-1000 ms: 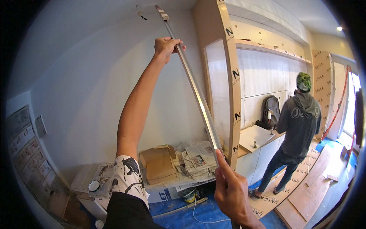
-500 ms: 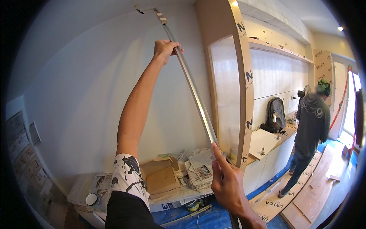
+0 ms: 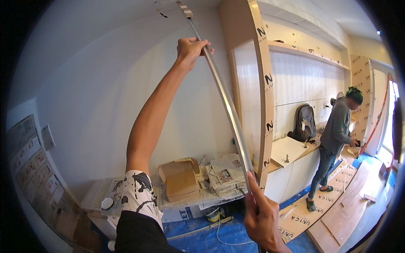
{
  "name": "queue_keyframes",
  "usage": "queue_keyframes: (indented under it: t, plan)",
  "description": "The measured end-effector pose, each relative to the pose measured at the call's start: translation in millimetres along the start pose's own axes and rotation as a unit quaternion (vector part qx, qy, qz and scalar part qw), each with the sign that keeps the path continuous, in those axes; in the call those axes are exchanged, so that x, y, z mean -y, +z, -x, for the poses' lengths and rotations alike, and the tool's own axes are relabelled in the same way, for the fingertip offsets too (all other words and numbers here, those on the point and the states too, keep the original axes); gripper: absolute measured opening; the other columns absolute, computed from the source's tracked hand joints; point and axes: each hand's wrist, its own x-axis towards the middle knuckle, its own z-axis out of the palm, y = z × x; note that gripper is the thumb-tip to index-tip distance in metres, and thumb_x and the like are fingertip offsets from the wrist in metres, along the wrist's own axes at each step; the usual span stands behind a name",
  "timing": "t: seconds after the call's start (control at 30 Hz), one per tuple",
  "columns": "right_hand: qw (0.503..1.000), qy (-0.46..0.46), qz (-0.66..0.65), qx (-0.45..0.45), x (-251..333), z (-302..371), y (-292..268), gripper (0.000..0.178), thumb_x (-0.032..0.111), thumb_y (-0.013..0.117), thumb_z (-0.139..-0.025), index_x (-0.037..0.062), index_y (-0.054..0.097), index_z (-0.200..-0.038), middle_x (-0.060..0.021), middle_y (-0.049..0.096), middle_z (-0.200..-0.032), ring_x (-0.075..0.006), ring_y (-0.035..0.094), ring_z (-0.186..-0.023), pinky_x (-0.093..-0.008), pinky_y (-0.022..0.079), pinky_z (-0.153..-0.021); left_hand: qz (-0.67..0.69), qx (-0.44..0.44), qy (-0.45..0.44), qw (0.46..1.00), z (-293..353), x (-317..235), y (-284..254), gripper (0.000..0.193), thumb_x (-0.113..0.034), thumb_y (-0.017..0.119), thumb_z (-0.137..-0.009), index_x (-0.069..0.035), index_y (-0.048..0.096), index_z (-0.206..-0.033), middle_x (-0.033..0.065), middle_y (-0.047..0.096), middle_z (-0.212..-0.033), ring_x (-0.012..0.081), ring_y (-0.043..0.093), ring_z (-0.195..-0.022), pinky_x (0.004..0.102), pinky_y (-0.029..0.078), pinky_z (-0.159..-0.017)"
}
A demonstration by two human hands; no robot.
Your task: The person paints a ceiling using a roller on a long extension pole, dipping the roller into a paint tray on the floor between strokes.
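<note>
Pale, smooth wall point(image 3: 105, 105) spreads ahead of us, meeting the white ceiling point(image 3: 97, 25). Before it we hold a long, silvery metal bar point(image 3: 230, 110) on a steep slant, its banded pale-and-brown upper end point(image 3: 185, 10) near the ceiling; whether they touch, we cannot tell. Our left hand point(image 3: 190, 50) is closed around the bar high up, and our right hand point(image 3: 263, 215) grips it low, forefinger laid along it; that wide spacing probably steadies the length. Just right of the bar in our view rises a tan upright panel edge point(image 3: 264, 105), seemingly leaving little room that way, while leftward looks open. Below, an open brown cardboard box point(image 3: 181, 185) and heaped grey newspapers point(image 3: 228, 173) crowd the wall's foot, above blue floor sheeting point(image 3: 190, 227), likely laid for protection. Well apart, a co-worker in grey point(image 3: 335, 128) stands on tan printed boards point(image 3: 301, 221).
</note>
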Motion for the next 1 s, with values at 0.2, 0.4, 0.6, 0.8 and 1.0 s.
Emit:
queue_keyframes:
  t: [0.2, 0.4, 0.6, 0.8, 1.0]
  plan:
    - [0.998, -0.030, 0.019, -0.059, 42, 79, -45, 0.050, -0.005, 0.051, -0.090, 0.0057, 0.049, -0.138, -0.0151, 0.060, -0.066, -0.0125, 0.048, -0.052, -0.0276, 0.041, -0.052, 0.000, -0.002, 0.004, 1.000, 54, -87, 35, 0.009, 0.001, 0.060, -0.084, 0.008, 0.062, -0.079, 0.0168, 0.065, -0.078, 0.0251, 0.069, -0.063, 0.0339, 0.061, -0.061]
    - [1.000, 0.001, 0.004, -0.017, 88, 121, -85, 0.050, -0.004, 0.051, -0.091, 0.0061, 0.047, -0.140, -0.0161, 0.059, -0.066, -0.0142, 0.049, -0.053, -0.0298, 0.041, -0.052, -0.026, -0.014, -0.022, 0.999, 78, -141, 40, 0.015, -0.003, 0.061, -0.088, 0.011, 0.064, -0.087, 0.0162, 0.068, -0.083, 0.0231, 0.069, -0.070, 0.0319, 0.060, -0.066]
    - [1.000, 0.003, 0.002, -0.012, 105, 150, -101, 0.053, -0.004, 0.052, -0.090, 0.0064, 0.045, -0.141, -0.0165, 0.055, -0.064, -0.0184, 0.051, -0.052, -0.0322, 0.041, -0.051, -0.028, -0.010, -0.050, 0.998, 100, -168, 46, 0.014, -0.003, 0.061, -0.089, 0.011, 0.064, -0.089, 0.0167, 0.068, -0.083, 0.0236, 0.069, -0.070, 0.0327, 0.060, -0.066]
    - [0.999, 0.012, 0.047, -0.023, 110, 177, -118, 0.050, -0.004, 0.051, -0.091, 0.0070, 0.047, -0.140, -0.0153, 0.054, -0.064, -0.0154, 0.049, -0.052, -0.0305, 0.040, -0.051, -0.022, -0.003, -0.051, 0.998, 127, -176, 65, 0.014, -0.003, 0.060, -0.089, 0.011, 0.064, -0.089, 0.0165, 0.067, -0.083, 0.0239, 0.070, -0.070, 0.0325, 0.061, -0.066]
    - [0.997, 0.032, 0.060, -0.038, 106, 168, -131, 0.052, -0.006, 0.052, -0.090, 0.0073, 0.047, -0.141, -0.0142, 0.054, -0.063, -0.0146, 0.048, -0.050, -0.0296, 0.038, -0.050, 0.029, 0.014, -0.030, 0.999, 115, -169, 94, 0.009, 0.002, 0.060, -0.084, 0.010, 0.059, -0.078, 0.0181, 0.066, -0.077, 0.0259, 0.070, -0.063, 0.0335, 0.063, -0.060]
